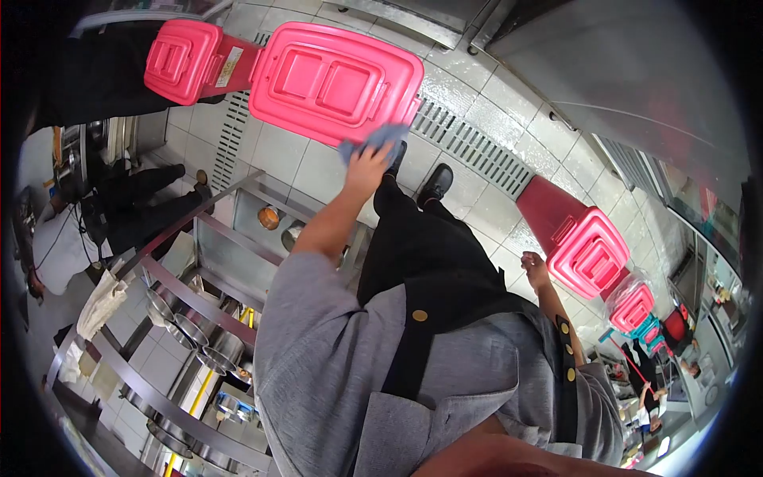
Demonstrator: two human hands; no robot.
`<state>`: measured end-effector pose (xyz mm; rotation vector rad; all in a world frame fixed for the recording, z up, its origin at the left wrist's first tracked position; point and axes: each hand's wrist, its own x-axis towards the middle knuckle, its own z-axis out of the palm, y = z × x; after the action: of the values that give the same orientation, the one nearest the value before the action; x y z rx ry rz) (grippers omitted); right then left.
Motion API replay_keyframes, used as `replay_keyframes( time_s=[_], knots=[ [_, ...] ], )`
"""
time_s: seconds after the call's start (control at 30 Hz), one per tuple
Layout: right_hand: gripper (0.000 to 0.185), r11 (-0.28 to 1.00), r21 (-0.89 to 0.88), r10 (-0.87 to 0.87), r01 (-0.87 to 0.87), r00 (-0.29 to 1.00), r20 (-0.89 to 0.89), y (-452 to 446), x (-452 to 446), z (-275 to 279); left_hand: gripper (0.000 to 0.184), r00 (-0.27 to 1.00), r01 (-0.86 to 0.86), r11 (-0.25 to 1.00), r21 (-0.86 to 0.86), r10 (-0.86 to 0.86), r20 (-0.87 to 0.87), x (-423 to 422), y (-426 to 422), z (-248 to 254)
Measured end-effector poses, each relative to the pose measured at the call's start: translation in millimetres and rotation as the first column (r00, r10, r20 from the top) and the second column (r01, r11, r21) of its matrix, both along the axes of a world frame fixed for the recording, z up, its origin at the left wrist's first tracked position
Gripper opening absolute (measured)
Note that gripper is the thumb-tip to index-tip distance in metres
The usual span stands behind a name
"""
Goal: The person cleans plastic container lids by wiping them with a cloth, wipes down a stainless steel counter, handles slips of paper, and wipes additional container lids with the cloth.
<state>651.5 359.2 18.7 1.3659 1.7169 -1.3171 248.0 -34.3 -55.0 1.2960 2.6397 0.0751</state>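
My left hand point(368, 168) is closed on a blue-grey cloth point(373, 145), which touches the near right corner of a large pink lid point(338, 79). That lid lies on a bin standing on the tiled floor. My right hand point(536, 269) hangs by my side with its fingers loosely curled and a gap between them, holding nothing visible. Just to its right is another pink-lidded bin point(588, 250), apart from the hand.
A smaller pink-lidded bin point(183, 62) adjoins the large one. Metal shelving point(179, 310) with pots point(222, 350) stands at the left. Floor grates point(469, 147) cross wet tiles. Other people point(63, 246) are at the far left and far right.
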Motion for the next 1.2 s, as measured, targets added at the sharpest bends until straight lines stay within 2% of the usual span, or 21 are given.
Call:
replay_keyframes(
  time_s=[0.03,0.1,0.13,0.17,0.2,0.23,0.3,0.37,0.4,0.43,0.47,0.5,0.57,0.63,0.77,0.9,0.97,1.03,1.07,1.13,1.2],
  knots=[
    [0.032,1.000,0.013,0.016,-0.016,1.000,0.003,-2,-3,4,0.030,0.997,0.010,1.000,-0.005,-0.010,0.072,13,-34,-7],
    [0.032,0.999,0.027,0.036,-0.036,0.999,0.000,-1,-1,6,0.023,0.973,-0.212,0.967,-0.140,0.222,0.059,15,-80,-5],
    [0.032,0.999,0.021,0.050,-0.050,0.999,-0.004,-1,2,6,0.022,0.874,-0.480,0.876,-0.050,0.482,0.056,4,-119,-33],
    [0.031,0.998,0.022,0.062,-0.062,0.998,0.008,-1,5,5,0.021,0.706,-0.708,0.705,0.040,0.704,0.076,-13,-145,-60],
    [0.031,0.997,0.028,0.074,-0.074,0.997,0.017,1,8,3,0.023,0.319,-0.948,0.300,0.111,0.875,0.364,-42,-144,-52],
    [0.032,0.995,0.027,0.098,-0.099,0.995,0.023,3,11,0,0.026,-0.103,-0.985,-0.167,0.043,0.771,0.628,-76,-138,-30],
    [0.032,0.995,0.027,0.095,-0.096,0.995,0.032,6,3,3,0.038,-0.047,-0.946,-0.311,0.094,0.419,0.907,-125,-112,18],
    [0.032,0.992,0.047,0.111,-0.114,0.992,0.063,5,-9,8,0.034,0.214,-0.900,-0.328,0.288,0.244,0.946,-153,-84,17],
    [0.032,0.991,0.074,0.113,-0.115,0.993,0.029,4,-19,13,0.034,0.205,-0.897,-0.341,0.281,0.242,0.948,-161,-83,-16],
    [0.031,0.988,0.098,0.118,-0.117,0.993,-0.004,6,-24,19,0.035,0.261,-0.878,-0.242,0.412,0.480,0.837,-159,-87,-71],
    [0.031,0.986,0.103,0.130,-0.129,0.992,-0.003,8,-25,22,0.038,0.313,-0.851,-0.110,0.514,0.680,0.663,-157,-89,-96],
    [0.031,0.988,0.088,0.124,-0.124,0.992,0.005,11,-25,20,0.038,0.309,-0.847,-0.121,0.518,0.681,0.664,-146,-78,-80],
    [0.032,0.990,0.074,0.116,-0.117,0.993,0.009,15,-26,13,0.050,0.402,-0.874,0.312,0.371,0.895,0.195,-105,-36,-23],
    [0.032,0.991,0.064,0.115,-0.116,0.993,0.009,15,-29,15,0.055,0.469,-0.854,0.357,0.379,0.844,0.262,-72,-20,-22],
    [0.032,0.996,0.026,0.079,-0.081,0.994,0.069,10,-39,16,0.057,0.495,-0.859,0.392,0.328,0.800,0.340,-50,-5,-6],
    [0.031,0.992,0.014,0.129,-0.129,0.992,0.010,17,-40,13,0.054,0.464,-0.882,0.427,0.202,0.861,0.207,-110,-36,28],
    [0.030,0.999,0.028,0.043,-0.042,0.998,-0.054,19,-43,19,0.050,0.436,-0.899,0.422,0.115,0.884,0.167,-114,-51,38],
    [0.030,0.998,0.031,0.053,-0.052,0.998,-0.038,32,-24,6,0.041,0.655,-0.754,0.655,-0.049,0.755,0.027,-114,-60,41],
    [0.029,0.998,0.029,0.059,-0.059,0.998,-0.027,28,-27,8,0.041,0.653,-0.756,0.653,-0.048,0.757,0.021,-107,-61,41],
    [0.030,0.996,0.037,0.088,-0.087,0.996,-0.019,22,-32,17,0.039,0.894,-0.443,0.892,-0.092,0.432,-0.120,-87,-60,40],
    [0.030,0.988,0.041,0.148,-0.149,0.989,0.032,19,-30,19,0.043,0.902,-0.431,0.896,-0.104,0.425,-0.074,-99,-70,49]
  ],
)
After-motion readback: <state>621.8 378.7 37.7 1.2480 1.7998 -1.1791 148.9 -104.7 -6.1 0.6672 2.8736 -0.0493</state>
